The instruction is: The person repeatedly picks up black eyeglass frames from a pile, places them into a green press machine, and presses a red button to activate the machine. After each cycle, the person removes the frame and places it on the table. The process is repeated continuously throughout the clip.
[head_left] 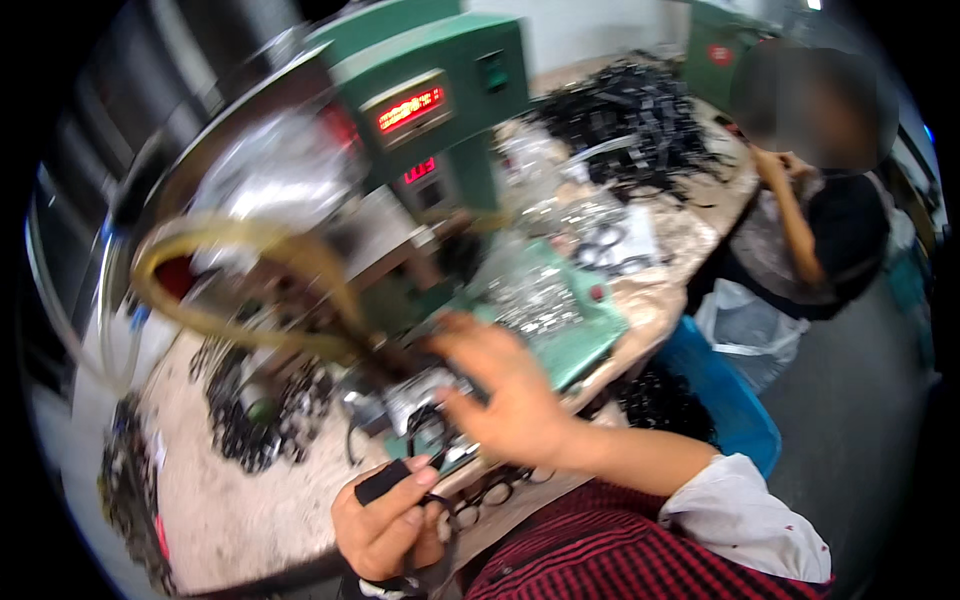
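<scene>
Low in the middle, my left hand (385, 525) is closed, pinching a flat black piece (382, 484) between thumb and fingers. A thin black strap (446, 545) hangs down beside that hand. My right hand (505, 395) reaches across from the right, thumb and fingers apart and blurred by motion. It is nearest to a small metal fixture (412, 400) under the green machine (430, 55). A black loop (428, 425) lies at the fixture, just above the left fingertips. Whether the right fingertips touch the fixture I cannot tell.
A curved yellowish hose (240, 232) arches in front of the machine. Black bands (250, 430) lie on the table at left; a pile of black strips (635, 120) is at the back. Small metal parts (540, 300) sit on green. A blue bin (745, 400) and a co-worker (800, 230) are right.
</scene>
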`<state>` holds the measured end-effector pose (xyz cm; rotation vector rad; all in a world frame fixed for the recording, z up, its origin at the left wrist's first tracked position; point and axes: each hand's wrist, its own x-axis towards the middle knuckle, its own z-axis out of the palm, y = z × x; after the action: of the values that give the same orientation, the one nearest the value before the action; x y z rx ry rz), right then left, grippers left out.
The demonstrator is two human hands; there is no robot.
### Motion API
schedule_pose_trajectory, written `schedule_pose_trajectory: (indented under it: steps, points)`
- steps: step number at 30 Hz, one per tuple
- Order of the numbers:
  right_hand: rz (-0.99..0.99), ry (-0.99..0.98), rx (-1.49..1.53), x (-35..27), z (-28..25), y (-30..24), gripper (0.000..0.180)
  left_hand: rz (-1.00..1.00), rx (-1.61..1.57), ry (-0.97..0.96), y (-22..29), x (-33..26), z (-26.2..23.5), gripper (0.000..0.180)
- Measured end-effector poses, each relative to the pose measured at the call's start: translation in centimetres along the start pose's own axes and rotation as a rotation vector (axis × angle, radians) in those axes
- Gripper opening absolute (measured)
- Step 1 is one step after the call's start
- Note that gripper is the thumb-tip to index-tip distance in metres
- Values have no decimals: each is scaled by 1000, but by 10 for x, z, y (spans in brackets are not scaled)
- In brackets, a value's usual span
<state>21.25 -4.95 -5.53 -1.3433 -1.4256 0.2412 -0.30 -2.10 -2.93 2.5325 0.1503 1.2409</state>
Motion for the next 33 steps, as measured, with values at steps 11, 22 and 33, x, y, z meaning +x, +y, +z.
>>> schedule_pose_trajectory:
  steps: [11,22,33]
  points:
    - [459,-330,906,11,-16,-30,46,-202,-142,578,-11,20,-8,12]
    - [68,-181,-272,-36,-54,92,38,253,282,-163,-12,20,34,20]
    - [157,-38,-435,-37,-54,101,13,260,358,-28,-20,12,40,18]
